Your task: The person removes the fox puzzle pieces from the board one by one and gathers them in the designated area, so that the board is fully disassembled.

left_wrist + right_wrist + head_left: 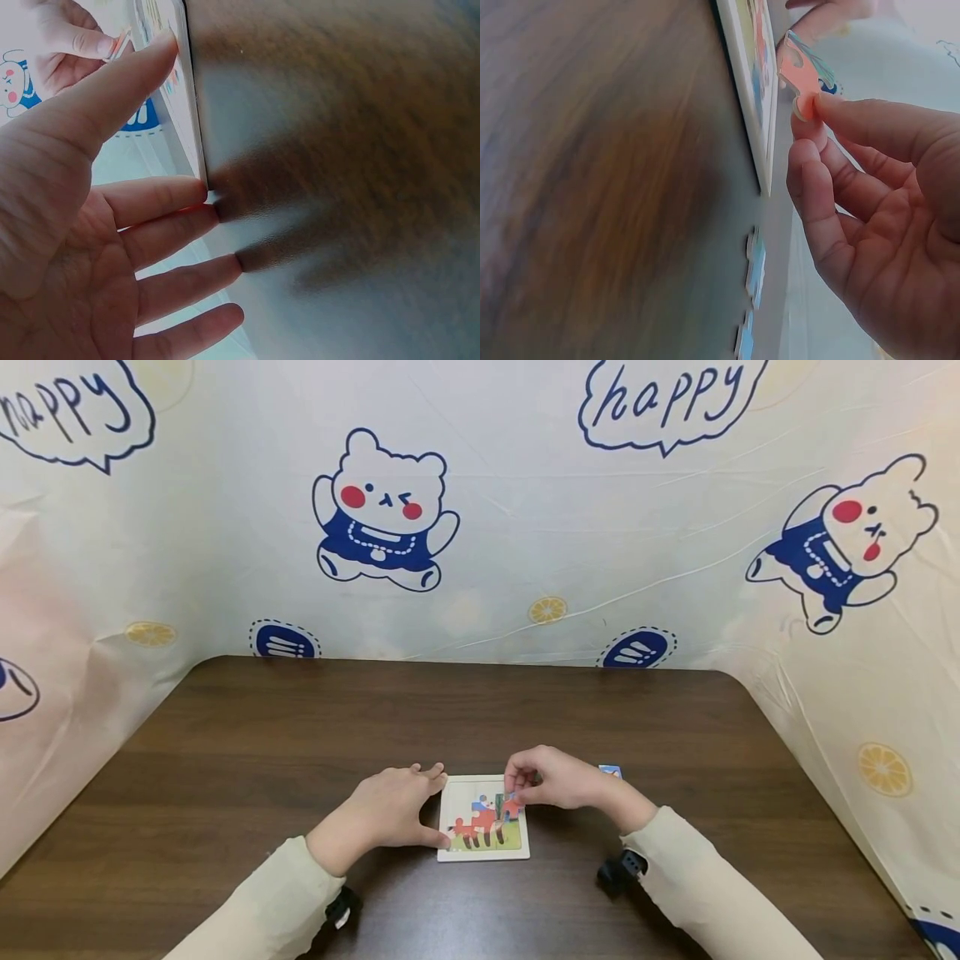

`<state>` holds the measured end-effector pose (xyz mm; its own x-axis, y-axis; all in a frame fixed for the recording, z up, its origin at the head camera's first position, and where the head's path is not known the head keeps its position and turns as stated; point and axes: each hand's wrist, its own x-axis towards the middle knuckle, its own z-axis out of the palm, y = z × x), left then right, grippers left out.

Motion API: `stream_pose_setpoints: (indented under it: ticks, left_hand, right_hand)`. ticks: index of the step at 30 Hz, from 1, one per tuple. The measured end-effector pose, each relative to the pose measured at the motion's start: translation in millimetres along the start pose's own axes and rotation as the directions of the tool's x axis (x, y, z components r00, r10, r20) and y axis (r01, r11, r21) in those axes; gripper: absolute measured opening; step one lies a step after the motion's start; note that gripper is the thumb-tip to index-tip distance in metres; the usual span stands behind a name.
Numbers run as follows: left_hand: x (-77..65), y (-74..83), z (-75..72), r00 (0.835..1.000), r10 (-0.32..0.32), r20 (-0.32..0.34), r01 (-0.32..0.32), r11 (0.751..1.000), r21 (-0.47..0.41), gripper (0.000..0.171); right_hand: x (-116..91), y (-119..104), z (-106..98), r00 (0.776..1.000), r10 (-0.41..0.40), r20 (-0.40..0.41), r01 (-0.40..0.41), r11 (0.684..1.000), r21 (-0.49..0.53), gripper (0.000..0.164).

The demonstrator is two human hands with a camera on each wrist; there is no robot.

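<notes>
A square jigsaw puzzle board (483, 858) with a pale frame lies on the table, part of its picture filled with red, green and blue pieces. Between thumb and index finger, my right hand (553, 778) pinches a red and green puzzle piece (801, 75) above the board's right side. The right wrist view shows this piece tilted and apart from the board. My left hand (390, 810) is spread at the board's left edge, its thumb on the frame. In the left wrist view its fingers (172, 289) reach straight out, some fingertips at the board's edge.
Loose blue puzzle pieces (756, 266) lie on the table beyond the board; in the head view one blue piece (611, 771) shows behind the right wrist. The brown wooden table (337, 718) meets a printed cloth (495, 527) at its back and sides.
</notes>
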<state>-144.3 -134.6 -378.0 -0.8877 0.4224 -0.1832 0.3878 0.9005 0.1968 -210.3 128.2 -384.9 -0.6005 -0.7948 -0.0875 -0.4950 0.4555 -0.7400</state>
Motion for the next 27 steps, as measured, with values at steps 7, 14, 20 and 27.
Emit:
stream_pose_setpoints:
  ticks: [7,14,20,27]
  left_hand:
    - [-0.4,0.5,-0.2,1.0,-0.005,0.003,0.005,1.0,0.005,0.084]
    - [1.1,-0.1,0.2,1.0,0.001,0.006,-0.001,1.0,0.01,0.084]
    - [1.4,-0.7,-0.1,1.0,-0.005,0.008,0.005,1.0,0.014,0.084]
    - [0.6,0.7,-1.2,1.0,-0.005,0.01,0.005,1.0,0.011,0.084]
  right_hand:
    - [-11.1,8.6,-5.2,0.999,0.03,-0.018,-0.03,1.0,-0.004,0.004]
    - [-22.9,18.6,-13.4,0.999,0.035,-0.029,-0.035,0.999,-0.006,0.003]
    - [-32.0,25.3,-20.1,0.998,0.053,-0.032,-0.054,0.998,-0.02,0.003]
    - [-35.1,29.3,-22.6,0.996,0.082,-0.027,-0.082,0.997,-0.011,0.004]
